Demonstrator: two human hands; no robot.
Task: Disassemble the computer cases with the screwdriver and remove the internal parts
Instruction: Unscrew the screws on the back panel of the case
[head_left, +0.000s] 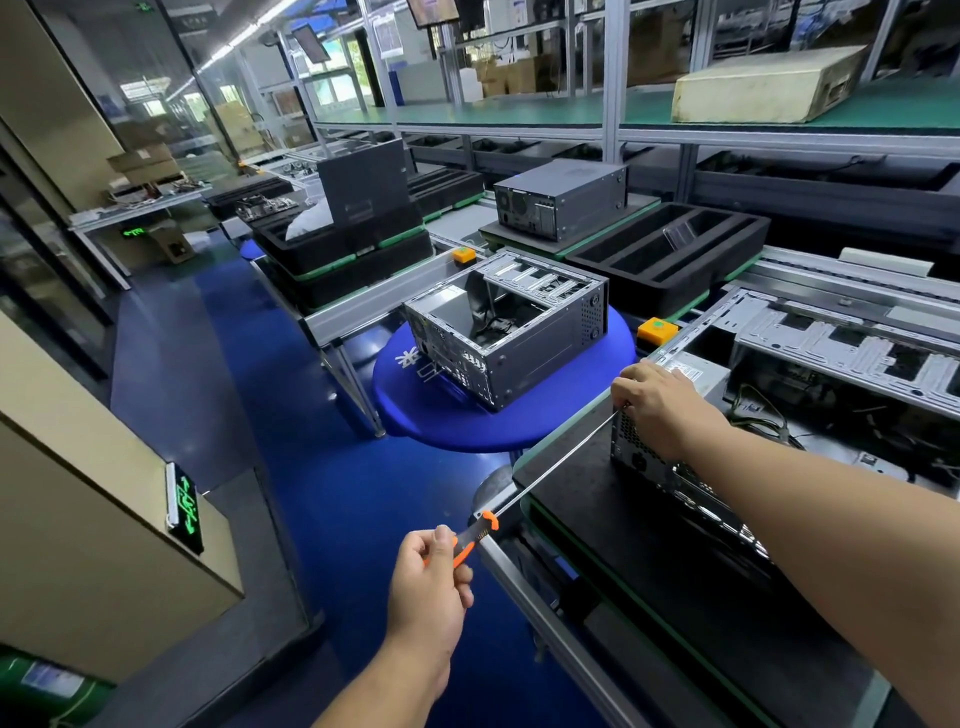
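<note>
Orange and black, the screwdriver (524, 488) handle sits in my left hand (428, 582) — fingers curled round its end, the long steel shaft running up and right to the rear corner of the open case (779, 395) in front of me. My right hand (662, 402) lies over that corner, fingers bent down on the shaft tip; whether they pinch it I cannot tell. This case rests on a black mat (582, 483). A second open case (506, 338) stands on a blue stool (457, 415) — a closed third (563, 200) sits beyond it.
</note>
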